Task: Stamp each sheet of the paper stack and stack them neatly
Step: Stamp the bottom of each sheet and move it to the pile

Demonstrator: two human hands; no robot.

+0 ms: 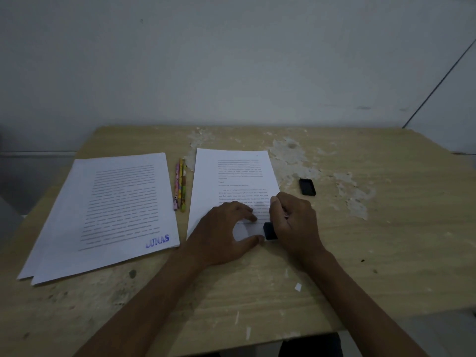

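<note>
1. Worn, flaking wood makes up your table point(347, 253), pushed against a plain grey wall; you work near its front edge, so both forearms can rest on it.
2. Your stamped pile point(103, 207) lies to the left, well apart from the work. The top sheet shows a blue "LUNAS" mark in its near right corner. Two sheet corners fan out at the near left, so I judge it needs squaring later.
3. Your unstamped sheet point(226, 181) sits in the middle, straight in front of you, with its near right corner under your hands, where the pile's mark suggests the stamp belongs.
4. Your left hand point(226, 233) presses the sheet down, thumb and fingers spread apart around a bare patch. That probably keeps the paper from sliding and frames the target.
5. Your right hand point(293, 222) is curled around the black stamp point(270, 231), which is at the paper just beside your left thumb. I cannot tell whether it presses fully.
6. Pencils point(180, 186) lie between the pile and the sheet.
7. A black cap point(307, 186), likely the stamp's, waits near the sheet's right edge, within reach.
</note>
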